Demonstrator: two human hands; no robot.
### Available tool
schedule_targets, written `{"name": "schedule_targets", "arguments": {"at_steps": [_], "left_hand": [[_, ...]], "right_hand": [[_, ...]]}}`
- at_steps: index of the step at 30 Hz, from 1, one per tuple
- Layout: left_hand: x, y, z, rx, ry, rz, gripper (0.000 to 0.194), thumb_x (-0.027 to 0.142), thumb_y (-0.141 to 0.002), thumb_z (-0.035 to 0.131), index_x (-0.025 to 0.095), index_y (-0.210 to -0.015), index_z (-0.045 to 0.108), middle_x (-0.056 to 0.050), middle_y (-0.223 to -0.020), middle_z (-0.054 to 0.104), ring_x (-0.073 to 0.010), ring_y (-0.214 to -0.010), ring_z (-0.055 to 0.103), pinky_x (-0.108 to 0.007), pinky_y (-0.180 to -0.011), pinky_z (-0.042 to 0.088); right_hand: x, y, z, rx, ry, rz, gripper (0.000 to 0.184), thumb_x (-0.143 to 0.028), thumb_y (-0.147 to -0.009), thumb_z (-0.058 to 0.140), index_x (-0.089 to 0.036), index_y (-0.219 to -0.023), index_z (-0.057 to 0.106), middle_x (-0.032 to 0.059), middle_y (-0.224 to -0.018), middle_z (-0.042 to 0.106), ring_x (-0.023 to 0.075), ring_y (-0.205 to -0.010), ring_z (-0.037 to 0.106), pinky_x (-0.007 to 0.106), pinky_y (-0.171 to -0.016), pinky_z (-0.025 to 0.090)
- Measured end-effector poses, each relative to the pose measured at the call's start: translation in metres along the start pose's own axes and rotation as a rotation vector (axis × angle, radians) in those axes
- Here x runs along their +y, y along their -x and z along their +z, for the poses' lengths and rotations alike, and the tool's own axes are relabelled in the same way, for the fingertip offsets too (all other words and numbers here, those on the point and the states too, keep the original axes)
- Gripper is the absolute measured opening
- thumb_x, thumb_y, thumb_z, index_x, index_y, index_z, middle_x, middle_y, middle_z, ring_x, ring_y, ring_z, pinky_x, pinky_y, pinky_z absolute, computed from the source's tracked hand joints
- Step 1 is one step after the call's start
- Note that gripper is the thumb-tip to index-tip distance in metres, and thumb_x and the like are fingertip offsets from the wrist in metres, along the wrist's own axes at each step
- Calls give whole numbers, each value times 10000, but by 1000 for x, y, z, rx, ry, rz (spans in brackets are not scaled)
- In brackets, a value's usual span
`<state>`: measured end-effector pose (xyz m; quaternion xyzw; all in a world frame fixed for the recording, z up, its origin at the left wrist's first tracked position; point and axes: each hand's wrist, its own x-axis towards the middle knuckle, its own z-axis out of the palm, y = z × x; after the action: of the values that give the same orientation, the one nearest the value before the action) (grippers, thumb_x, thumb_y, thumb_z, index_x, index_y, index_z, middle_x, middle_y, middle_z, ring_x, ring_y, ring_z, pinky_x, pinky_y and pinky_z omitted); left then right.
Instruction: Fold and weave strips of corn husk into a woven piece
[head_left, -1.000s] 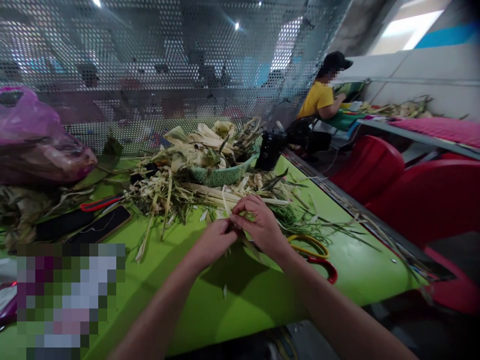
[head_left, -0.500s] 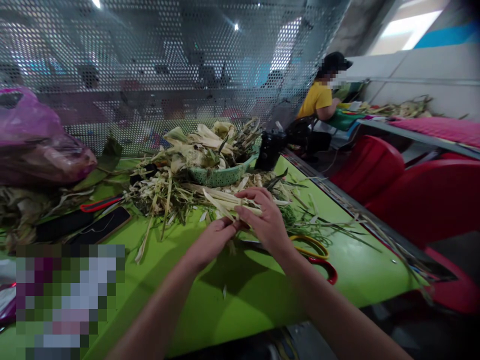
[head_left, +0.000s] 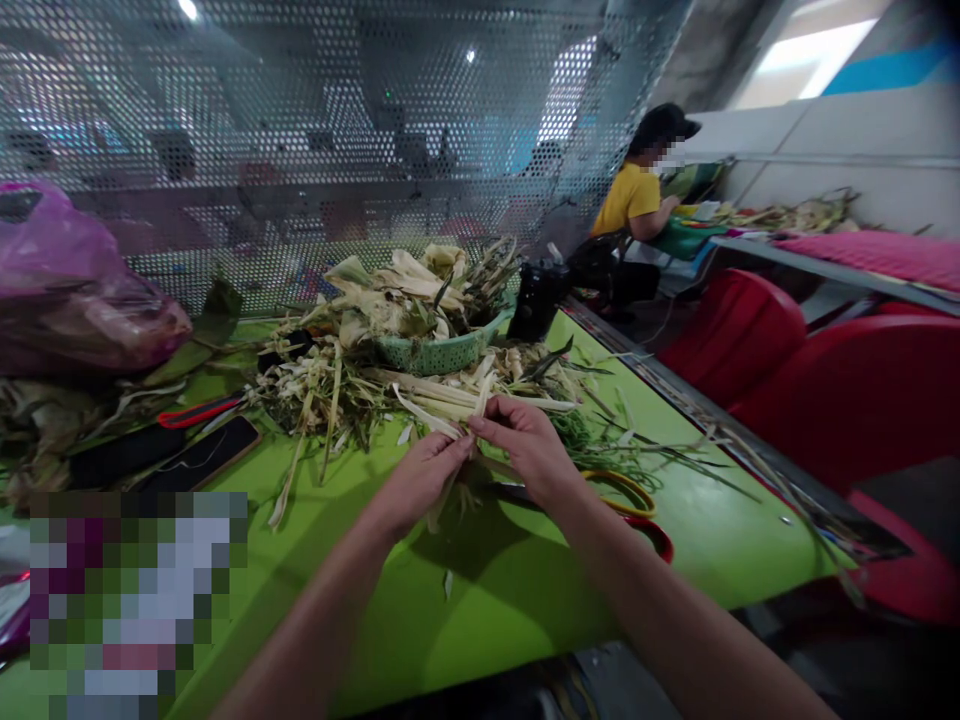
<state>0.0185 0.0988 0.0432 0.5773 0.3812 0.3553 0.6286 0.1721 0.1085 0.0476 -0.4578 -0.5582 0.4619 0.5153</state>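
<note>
My left hand (head_left: pixel 431 470) pinches pale dried husk strips (head_left: pixel 420 408) between thumb and fingers. Close against it, my right hand (head_left: pixel 525 440) is closed on the same strips, one of which stands up between the hands. Some strip ends hang below my left hand. Under my right hand and wrist lie scissors with yellow and red handles (head_left: pixel 621 492), their blades partly hidden. Just beyond the hands is a heap of husks and stalks, with a green basket (head_left: pixel 435 355) full of dry husks behind it.
Green table (head_left: pixel 510 620); a dark phone (head_left: pixel 202 455) and red-black cutter (head_left: pixel 199 410) lie left. A purple plastic bag (head_left: pixel 75 280) stands back left, a black object (head_left: pixel 538 298) beside the basket. Red chairs (head_left: pixel 750 330) and a person in yellow (head_left: pixel 630 205) are right.
My right hand's fingers have curled in, and a strip that lay flatter now stands upright between the hands. More strip ends show beneath my left hand.
</note>
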Motion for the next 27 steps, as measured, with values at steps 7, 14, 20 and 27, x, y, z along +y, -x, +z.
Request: {"name": "schedule_targets", "arguments": {"at_steps": [7, 14, 20, 27], "left_hand": [[1, 2, 0, 12, 89, -19, 303, 429, -809, 564, 150, -703, 617, -14, -700, 573, -126, -666, 500, -257, -677, 417], [-3, -6, -9, 190, 389, 12, 268, 382, -770, 633, 149, -892, 686, -69, -846, 698, -173, -833, 623, -316, -875, 439], [-4, -8, -8, 191, 412, 122, 243, 238, -734, 673, 149, -961, 673, -83, -1015, 689, -177, -977, 602, -312, -936, 413], [-1, -9, -7, 262, 333, 157, 197, 245, -719, 669, 135, -879, 700, -82, -935, 708, -177, -932, 614, -307, -926, 423]], "right_hand": [[5, -3, -6, 72, 157, -67, 232, -396, -776, 622, -177, -715, 575, -13, -664, 534, 130, -603, 457, 268, -585, 391], [-9, 6, -7, 220, 554, -446, 127, -328, -841, 591, -202, -818, 590, 36, -839, 584, 193, -836, 520, 320, -757, 404], [-9, 13, 6, 6, 708, -434, 151, -305, -830, 615, -196, -739, 563, 25, -768, 594, 187, -766, 518, 312, -706, 379], [-3, 12, 12, -16, 822, -449, 147, -219, -804, 612, -195, -690, 523, 23, -752, 603, 177, -722, 503, 298, -664, 359]]}}
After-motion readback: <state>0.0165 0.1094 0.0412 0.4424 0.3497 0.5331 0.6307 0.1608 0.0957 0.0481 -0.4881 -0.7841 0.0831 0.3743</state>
